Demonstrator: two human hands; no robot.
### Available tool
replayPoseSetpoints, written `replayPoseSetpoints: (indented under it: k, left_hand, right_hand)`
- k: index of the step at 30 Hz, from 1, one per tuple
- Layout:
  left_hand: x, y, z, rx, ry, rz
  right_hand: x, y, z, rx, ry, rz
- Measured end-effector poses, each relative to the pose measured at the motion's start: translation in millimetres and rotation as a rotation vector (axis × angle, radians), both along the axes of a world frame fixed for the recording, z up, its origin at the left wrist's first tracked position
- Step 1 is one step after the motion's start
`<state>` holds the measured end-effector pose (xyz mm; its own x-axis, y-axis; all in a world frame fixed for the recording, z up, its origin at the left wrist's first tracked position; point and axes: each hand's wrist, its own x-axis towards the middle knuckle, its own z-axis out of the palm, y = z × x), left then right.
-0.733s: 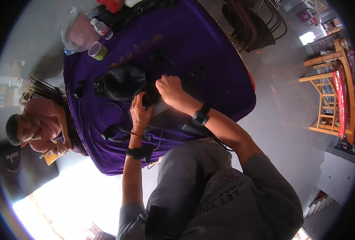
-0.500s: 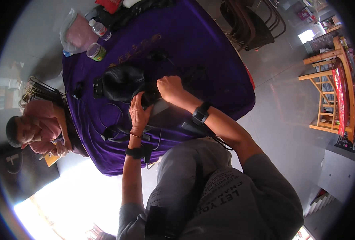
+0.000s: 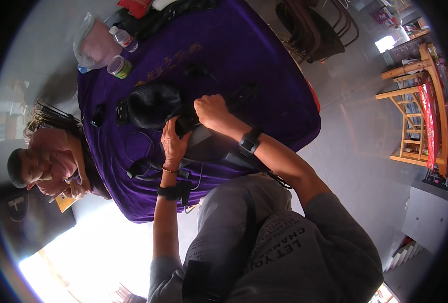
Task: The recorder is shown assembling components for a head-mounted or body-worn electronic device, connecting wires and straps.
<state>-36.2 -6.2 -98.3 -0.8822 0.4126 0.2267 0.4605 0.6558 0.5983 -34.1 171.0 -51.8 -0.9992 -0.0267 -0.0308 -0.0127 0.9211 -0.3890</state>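
Observation:
On the purple tablecloth (image 3: 244, 45) lies a bulky, shiny black leather-like item (image 3: 153, 105); its exact kind does not show. My left hand (image 3: 174, 143) is curled around a dark part at its near right side, thumb toward my right hand. Close by on the right, my right hand (image 3: 212, 112) is closed in a fist, knuckles up; whatever it may grip is hidden. A flat grey piece (image 3: 200, 134) shows below and between the hands. Dark cables and straps (image 3: 142, 169) lie left of my left wrist.
Toward the far left stand a water bottle (image 3: 124, 39), a plastic jar (image 3: 119, 67) and a pinkish plastic bag (image 3: 97, 45). A person (image 3: 52, 161) sits at the left side. Stacked chairs (image 3: 312, 30) stand beyond the table; a wooden rack (image 3: 410, 111) is at right.
My right fist has shifted slightly left, and its wrist has turned a little. My left hand keeps its place on the black item. The view has moved slightly.

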Motion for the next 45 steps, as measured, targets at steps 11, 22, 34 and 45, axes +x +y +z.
replayPoseSetpoints:
  k: [11,22,34,45]
  left_hand:
    - [1,3,-2,0.004,0.024,-0.009]
    - [0,-2,-2,0.031,-0.017,0.017]
    - [0,-1,-6,0.004,0.012,0.030]
    - [-1,-1,-3,-0.012,-0.015,0.030]
  right_hand:
    - [-2,2,-5,0.071,-0.055,0.127]
    - [25,115,52,-0.225,0.242,-0.261]
    - [34,99,40,-0.358,0.119,-0.113]
    - [31,92,35,-0.456,0.164,-0.161]
